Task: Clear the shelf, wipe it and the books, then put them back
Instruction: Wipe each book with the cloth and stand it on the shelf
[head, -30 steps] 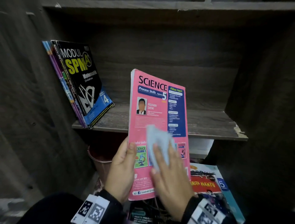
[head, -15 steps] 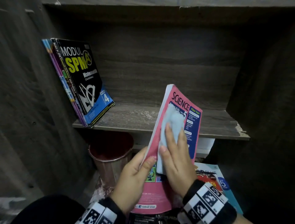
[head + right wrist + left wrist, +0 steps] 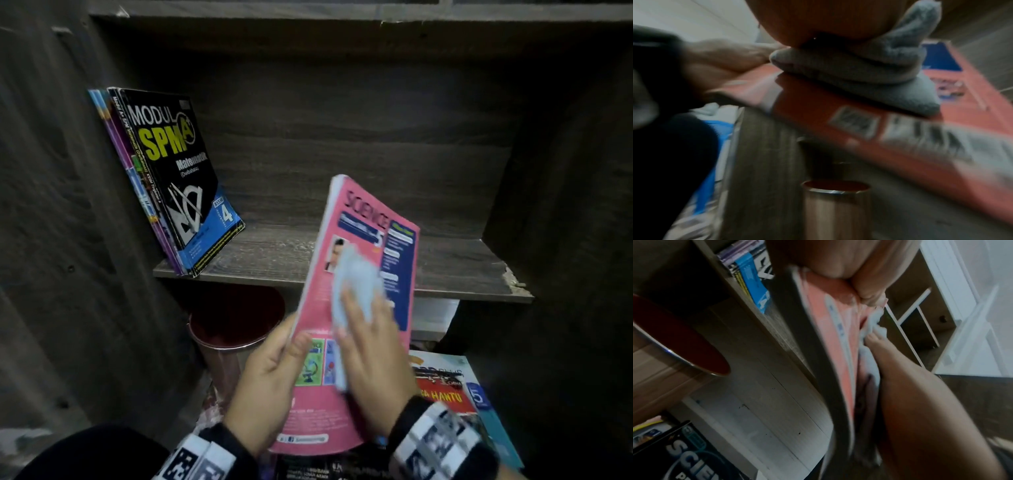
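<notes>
Fingers (image 3: 359, 318) of the right hand (image 3: 373, 370) lie nearly straight, pressing a pale blue cloth (image 3: 356, 284) flat against the cover of a pink softcover science workbook (image 3: 363, 342). Left hand (image 3: 267, 380) grips the book's lower left edge, thumb on the cover, fingers wrapped behind. It's glossy pink with a dark blue side panel and small pictures low down, held in the air before the front edge of the dark wooden shelf (image 3: 445, 270), long axis rising, top tilted away towards the shelf back. Leaning at the shelf's left end, a black maths workbook (image 3: 178, 178).
</notes>
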A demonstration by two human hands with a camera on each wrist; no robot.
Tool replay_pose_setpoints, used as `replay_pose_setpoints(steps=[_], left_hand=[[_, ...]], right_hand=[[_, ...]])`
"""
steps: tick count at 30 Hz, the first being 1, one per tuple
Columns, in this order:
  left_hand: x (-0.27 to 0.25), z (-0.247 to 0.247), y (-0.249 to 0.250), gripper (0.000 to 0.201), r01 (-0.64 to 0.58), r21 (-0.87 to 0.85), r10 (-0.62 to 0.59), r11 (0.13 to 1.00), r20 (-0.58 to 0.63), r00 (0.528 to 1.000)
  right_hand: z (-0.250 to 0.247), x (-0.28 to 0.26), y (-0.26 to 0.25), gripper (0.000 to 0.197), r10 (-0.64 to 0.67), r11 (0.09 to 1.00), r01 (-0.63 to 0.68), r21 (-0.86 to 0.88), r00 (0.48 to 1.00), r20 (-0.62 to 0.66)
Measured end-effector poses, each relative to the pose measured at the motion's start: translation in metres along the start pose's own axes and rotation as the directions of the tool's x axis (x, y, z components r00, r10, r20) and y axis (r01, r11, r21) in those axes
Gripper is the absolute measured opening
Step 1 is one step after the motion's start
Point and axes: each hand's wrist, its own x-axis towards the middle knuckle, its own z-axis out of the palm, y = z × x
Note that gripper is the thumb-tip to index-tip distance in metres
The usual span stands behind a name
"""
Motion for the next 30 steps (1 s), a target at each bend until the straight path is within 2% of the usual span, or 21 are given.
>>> replay_pose_setpoints(steps=[2,3,5,8,10,11,13,15,16,18,19,22,23,25,26,28,30], left_hand=[[0.005,-0.004,0.001,0.034,-0.026,-0.058,0.020,0.998,-0.099,0.995],[0.007,-0.006,0.002,0.037,-0.033,-0.099,0.020,0.995,-0.125,0.992],[0.009,-0.005,0.007,0.041,-0.031,-0.167,0.010,0.986,-0.125,0.992],[0.007,0.000,0.007,0.037,-0.020,-0.148,0.008,0.989,-0.080,0.997],[0.004,0.001,0.004,0.026,-0.003,-0.103,0.000,0.995,-0.031,1.000],[0.003,0.000,0.002,0.025,0.005,-0.081,-0.006,0.997,-0.007,1.000],[0.000,-0.003,0.002,0.029,0.033,-0.058,-0.029,0.998,0.069,0.997],[-0.003,-0.006,0.006,0.030,0.025,-0.009,-0.023,1.000,0.164,0.986],[-0.004,-0.007,0.008,0.031,0.000,0.038,-0.008,0.999,0.209,0.978],[-0.004,-0.009,0.011,0.033,-0.033,0.090,0.010,0.995,0.243,0.970],[-0.004,-0.011,0.012,0.034,-0.037,0.087,0.016,0.995,0.229,0.973],[0.001,-0.025,0.020,0.036,-0.040,0.039,0.034,0.998,0.143,0.989],[0.004,-0.032,0.025,0.037,-0.038,0.012,0.036,0.999,0.114,0.993],[0.011,-0.046,0.036,0.033,-0.035,-0.047,0.037,0.998,0.035,0.999],[0.015,-0.053,0.041,0.035,-0.042,-0.065,0.043,0.997,0.003,0.999],[0.025,-0.066,0.047,0.049,-0.069,-0.025,0.069,0.997,-0.012,0.998],[0.037,-0.077,0.052,0.041,-0.075,0.070,0.077,0.995,-0.027,0.997]], right_hand=[[0.018,-0.018,-0.013,0.050,-0.220,0.969,0.228,-0.097,0.972,0.089],[0.026,-0.025,-0.017,0.050,-0.285,0.948,0.298,-0.116,0.952,0.111],[0.036,-0.032,-0.021,0.049,-0.312,0.938,0.323,-0.126,0.945,0.099],[0.028,-0.023,-0.017,0.048,-0.254,0.958,0.260,-0.119,0.965,0.062],[0.015,-0.008,-0.009,0.049,-0.184,0.975,0.179,-0.132,0.983,-0.025],[0.006,0.002,-0.005,0.054,-0.115,0.989,0.105,-0.102,0.989,-0.093],[-0.013,0.022,0.003,0.064,0.146,0.984,-0.130,0.123,0.981,-0.130],[-0.023,0.036,0.025,0.069,0.413,0.845,-0.362,0.394,0.909,-0.051],[-0.023,0.039,0.039,0.072,0.491,0.747,-0.427,0.510,0.871,0.010],[-0.018,0.039,0.054,0.077,0.535,0.513,-0.464,0.723,0.831,0.154],[-0.013,0.036,0.058,0.078,0.532,0.415,-0.478,0.774,0.818,0.221],[0.001,0.027,0.053,0.080,0.493,0.264,-0.556,0.788,0.780,0.385],[0.002,0.025,0.050,0.081,0.454,0.169,-0.578,0.799,0.765,0.457],[-0.005,0.023,0.041,0.075,0.285,-0.105,-0.630,0.769,0.722,0.630],[-0.011,0.023,0.038,0.074,0.204,-0.187,-0.649,0.738,0.709,0.675],[-0.025,0.024,0.032,0.072,0.126,-0.240,-0.649,0.722,0.716,0.686],[-0.034,0.029,0.027,0.079,0.124,-0.182,-0.630,0.755,0.747,0.653]])
